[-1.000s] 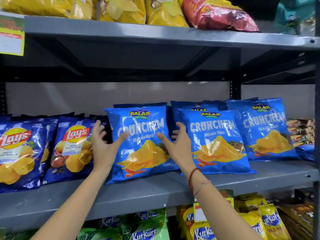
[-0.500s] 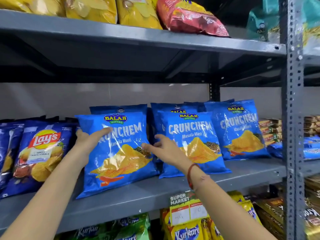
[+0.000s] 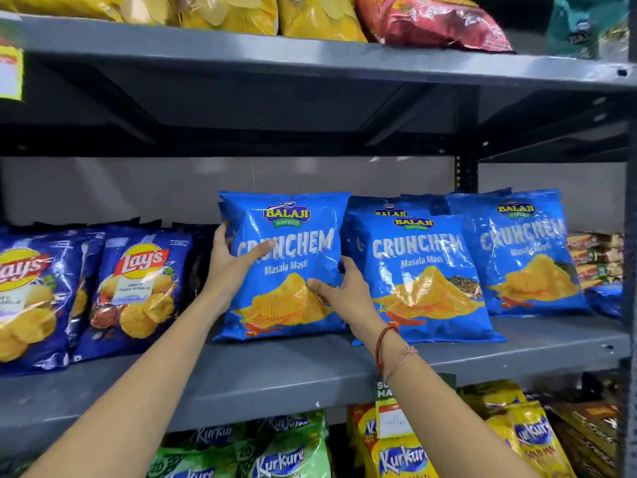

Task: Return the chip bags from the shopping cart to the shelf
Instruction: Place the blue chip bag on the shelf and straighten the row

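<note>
The Balaji Crunchem Masala Masti bag point(image 3: 286, 267) stands on the grey middle shelf point(image 3: 310, 370), its bottom edge resting on the board and its face turned outward so the label reads from the aisle. Going from the left: two blue Lay's bags point(image 3: 138, 288) lean back in their own row, well apart in brand from the Crunchem stock, which is likely why the held bag sits to their right and not among them. The left hand point(image 3: 229, 267) wraps the bag's left edge, thumb across the front over the first letters and fingers tucked behind, clamped on it to keep it upright. The right hand point(image 3: 341, 288) presses the bag's lower right side, thumb on the printed chip picture and fingers behind, so both hands are closed on the same bag; a red thread bracelet point(image 3: 384, 343) circles that wrist. Just to the right, touching or nearly so, a front Crunchem bag point(image 3: 420, 277) leans back with another behind it, and a third Crunchem bag point(image 3: 524, 257) stands further right. The two-sided hold looks meant to square the bag into line with these matching neighbours. The shopping cart is out of view.
</note>
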### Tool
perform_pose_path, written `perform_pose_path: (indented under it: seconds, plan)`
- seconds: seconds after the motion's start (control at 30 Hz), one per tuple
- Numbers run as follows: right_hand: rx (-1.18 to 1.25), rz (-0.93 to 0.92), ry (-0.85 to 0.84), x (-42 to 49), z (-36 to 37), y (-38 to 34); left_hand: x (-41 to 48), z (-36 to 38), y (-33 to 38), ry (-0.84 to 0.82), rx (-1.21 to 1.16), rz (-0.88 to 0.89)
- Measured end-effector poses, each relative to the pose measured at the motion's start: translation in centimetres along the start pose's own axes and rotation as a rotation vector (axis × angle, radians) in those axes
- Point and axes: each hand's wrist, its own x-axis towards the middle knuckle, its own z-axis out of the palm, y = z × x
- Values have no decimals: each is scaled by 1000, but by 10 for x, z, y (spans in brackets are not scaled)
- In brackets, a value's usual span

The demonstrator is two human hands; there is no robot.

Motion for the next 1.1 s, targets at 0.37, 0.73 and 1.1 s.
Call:
perform_pose_path:
  seconds: [0.37,0.73,1.1]
  plan:
    - [-65,-12,45,-11,1,3,-23,-9,-17,103,164,130]
    - [-290,-354,522,-17,-79,-13,-54,68,39,60,383,757]
    - [60,360,106,14,-198,61,-51,175,4,-466,160,-469]
